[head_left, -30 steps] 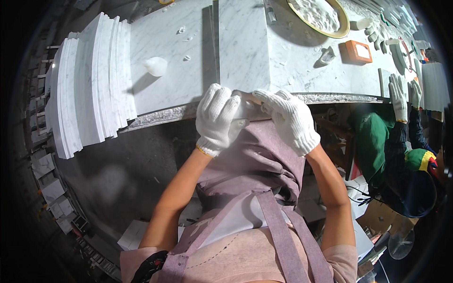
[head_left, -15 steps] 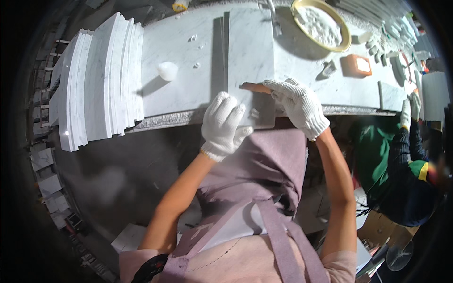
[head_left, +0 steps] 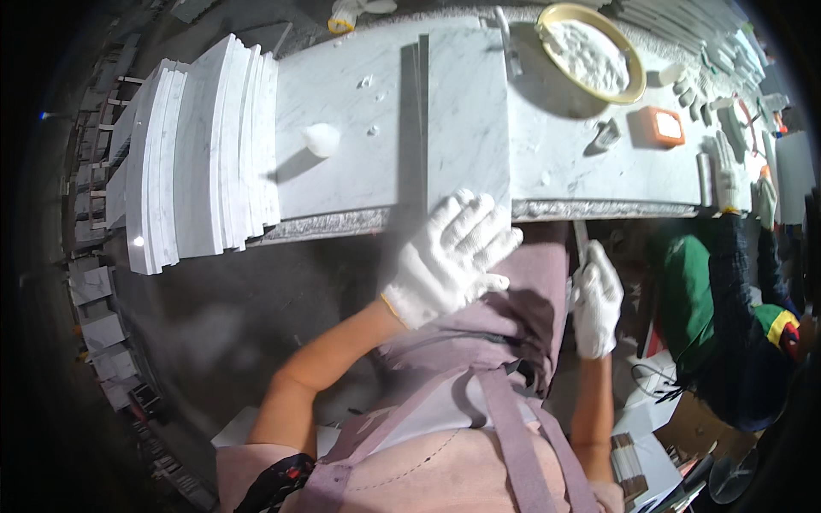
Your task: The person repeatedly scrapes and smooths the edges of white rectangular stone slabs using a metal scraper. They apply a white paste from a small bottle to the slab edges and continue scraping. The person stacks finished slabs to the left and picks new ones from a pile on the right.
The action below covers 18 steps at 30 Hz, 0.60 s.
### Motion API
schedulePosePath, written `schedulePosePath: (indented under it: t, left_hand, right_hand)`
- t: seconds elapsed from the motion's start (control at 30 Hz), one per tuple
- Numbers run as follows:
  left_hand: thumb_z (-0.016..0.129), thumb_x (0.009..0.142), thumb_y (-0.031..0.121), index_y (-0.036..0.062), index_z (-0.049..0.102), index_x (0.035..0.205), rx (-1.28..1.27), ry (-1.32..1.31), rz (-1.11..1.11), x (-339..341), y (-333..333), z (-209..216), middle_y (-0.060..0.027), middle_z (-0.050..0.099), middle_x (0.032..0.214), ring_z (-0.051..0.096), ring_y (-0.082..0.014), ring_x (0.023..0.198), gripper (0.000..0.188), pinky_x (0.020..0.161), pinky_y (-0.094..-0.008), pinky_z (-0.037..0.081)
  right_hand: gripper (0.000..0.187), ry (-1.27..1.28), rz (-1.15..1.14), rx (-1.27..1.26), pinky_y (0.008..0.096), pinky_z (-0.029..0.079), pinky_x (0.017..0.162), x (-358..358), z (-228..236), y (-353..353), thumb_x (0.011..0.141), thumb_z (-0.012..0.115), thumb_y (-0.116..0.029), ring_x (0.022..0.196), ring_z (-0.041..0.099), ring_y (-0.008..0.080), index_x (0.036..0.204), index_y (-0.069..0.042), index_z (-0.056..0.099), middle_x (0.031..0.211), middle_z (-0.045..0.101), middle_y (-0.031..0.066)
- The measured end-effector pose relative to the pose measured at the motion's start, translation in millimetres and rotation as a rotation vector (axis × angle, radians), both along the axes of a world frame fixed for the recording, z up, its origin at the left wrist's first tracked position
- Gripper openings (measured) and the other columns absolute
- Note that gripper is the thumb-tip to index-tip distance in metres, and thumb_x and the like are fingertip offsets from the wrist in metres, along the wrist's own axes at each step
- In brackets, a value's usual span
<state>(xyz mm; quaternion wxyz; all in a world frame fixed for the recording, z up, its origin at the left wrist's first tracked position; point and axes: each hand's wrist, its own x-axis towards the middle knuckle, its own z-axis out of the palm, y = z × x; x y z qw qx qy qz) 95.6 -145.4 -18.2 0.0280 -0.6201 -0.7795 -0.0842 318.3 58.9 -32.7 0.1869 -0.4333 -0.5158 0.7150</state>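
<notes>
Left glove on the slab's near edge

Your left hand (head_left: 449, 261) lay fingers spread on the marble slab (head_left: 468, 120); right hand (head_left: 596, 299), fingers together, hung low. Unsupported, that slab could've tipped off the bench (head_left: 342, 137).

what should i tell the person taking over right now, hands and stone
Left hand: gloved, open, fingers spread flat on the near end of the marble slab, no grip closed.
Right hand: gloved, below the bench edge, holding a thin tool; what kind is unclear.
The slab lies lengthwise on the marble workbench, its near end at the front edge.
Stack of curved marble pieces stands at the left end.
Round pan of white paste sits far right.
Nothing is being applied to the slab yet.
</notes>
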Motion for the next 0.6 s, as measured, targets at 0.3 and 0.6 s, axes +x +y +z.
schedulePosePath:
  t: [0.3,0.6]
  left_hand:
    - [0.040,0.105,0.059,0.0090,0.048,0.157,0.040,0.158,0.201,-96.4,97.5,13.5,-0.0208,0.037,0.168,0.027,-0.0436,0.157,0.072,0.129,-0.0584,0.013]
    - [0.066,0.095,0.050,0.0071,0.072,0.129,0.187,-0.642,-0.393,29.0,12.3,38.5,-0.0148,0.071,0.128,0.063,-0.0326,0.127,0.055,0.123,-0.0537,0.033]
  right_hand:
    - [0.050,0.058,-0.211,-0.164,0.0179,0.043,0.053,9.4,-22.0,-12.6,0.108,0.064,-0.021,0.063,0.048,0.0019,0.152,-0.001,0.052,0.089,0.060,-0.0045]
    - [0.050,0.050,-0.315,-0.177,0.0175,0.041,0.057,13.4,-31.5,-3.6,0.107,0.066,-0.023,0.066,0.048,0.0041,0.151,-0.003,0.054,0.086,0.057,-0.0041]
